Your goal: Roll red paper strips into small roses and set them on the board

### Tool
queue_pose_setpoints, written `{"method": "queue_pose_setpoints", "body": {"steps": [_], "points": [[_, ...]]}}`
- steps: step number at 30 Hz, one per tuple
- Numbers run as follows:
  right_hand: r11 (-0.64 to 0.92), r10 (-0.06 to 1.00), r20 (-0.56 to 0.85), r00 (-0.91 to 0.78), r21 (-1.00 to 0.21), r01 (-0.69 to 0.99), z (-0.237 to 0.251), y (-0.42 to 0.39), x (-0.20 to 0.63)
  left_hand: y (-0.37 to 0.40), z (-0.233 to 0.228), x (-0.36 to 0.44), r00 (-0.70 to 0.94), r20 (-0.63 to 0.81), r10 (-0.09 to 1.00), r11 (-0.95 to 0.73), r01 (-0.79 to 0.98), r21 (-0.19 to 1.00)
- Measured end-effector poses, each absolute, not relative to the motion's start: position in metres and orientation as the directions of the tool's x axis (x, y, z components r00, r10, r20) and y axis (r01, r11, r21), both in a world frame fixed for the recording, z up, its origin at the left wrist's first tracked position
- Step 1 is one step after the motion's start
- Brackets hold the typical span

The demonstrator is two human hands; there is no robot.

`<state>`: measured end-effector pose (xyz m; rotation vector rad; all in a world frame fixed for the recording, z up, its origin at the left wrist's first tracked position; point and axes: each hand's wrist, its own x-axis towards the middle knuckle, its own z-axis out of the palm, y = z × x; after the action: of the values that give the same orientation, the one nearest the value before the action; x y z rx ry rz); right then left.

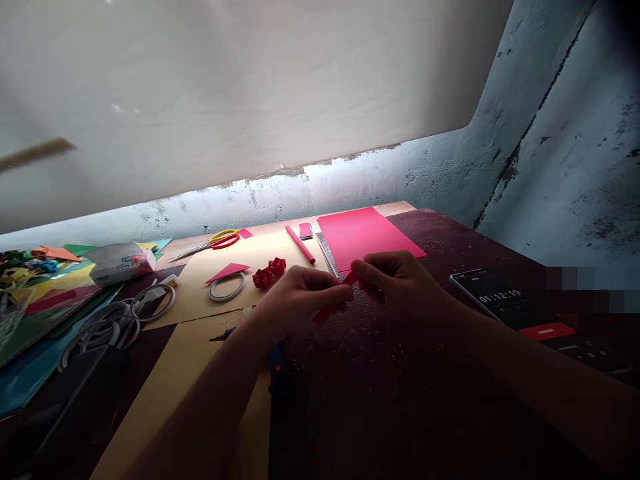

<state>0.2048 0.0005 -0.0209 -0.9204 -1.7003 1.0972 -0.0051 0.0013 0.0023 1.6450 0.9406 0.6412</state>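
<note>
A narrow red paper strip [327,312] is pinched between my two hands above the dark tabletop. My left hand [310,293] closes its fingers round the strip's lower part. With thumb and fingertips, my right hand [387,273] grips the upper end. Just beyond the hands lie pink-red paper sheets [370,233]. Two red paper roses [269,272] sit left of my left hand, beside a white tape ring [227,287] and a folded pink paper piece [229,271]. Partly under my left forearm is a dark blue glue gun [277,367], its nozzle showing on the forearm's far side.
Yellow-and-red scissors [223,240], a pink paper tube [300,245] and small paper cards [305,231] lie at the back. Left are a coiled white cable [103,327], a paper cup [120,263] and coloured scraps [30,267]. A phone [520,313] showing a timer lies right.
</note>
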Motion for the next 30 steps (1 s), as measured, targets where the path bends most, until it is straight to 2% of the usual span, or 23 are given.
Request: {"method": "queue_pose_setpoints", "body": {"steps": [8, 12, 16, 22, 26, 30], "points": [[0.199, 0.859, 0.162, -0.485, -0.98, 0.024, -0.032, 0.002, 0.203, -0.003, 0.002, -0.003, 0.507, -0.069, 0.859, -0.047, 0.212, 0.976], [0.199, 0.876, 0.176, -0.449, -0.98, 0.006, -0.031, 0.002, 0.204, -0.001, 0.004, -0.003, 0.535, -0.093, 0.84, -0.034, 0.223, 0.974], [0.202, 0.921, 0.205, -0.332, -0.978, -0.043, -0.025, 0.004, 0.207, 0.003, 0.003, -0.006, 0.549, -0.101, 0.83, 0.013, 0.162, 0.987], [0.225, 0.934, 0.241, -0.265, -0.97, -0.091, -0.028, 0.007, 0.207, 0.003, 0.003, -0.008, 0.482, 0.04, 0.875, -0.177, 0.243, 0.954], [0.194, 0.916, 0.197, -0.349, -0.98, -0.042, -0.032, 0.005, 0.204, 0.0, 0.006, -0.004, 0.496, 0.057, 0.866, -0.211, 0.259, 0.943], [0.229, 0.875, 0.204, -0.439, -0.973, 0.003, -0.033, 0.002, 0.2, -0.001, 0.006, -0.002, 0.513, 0.047, 0.857, -0.213, 0.269, 0.939]]}}
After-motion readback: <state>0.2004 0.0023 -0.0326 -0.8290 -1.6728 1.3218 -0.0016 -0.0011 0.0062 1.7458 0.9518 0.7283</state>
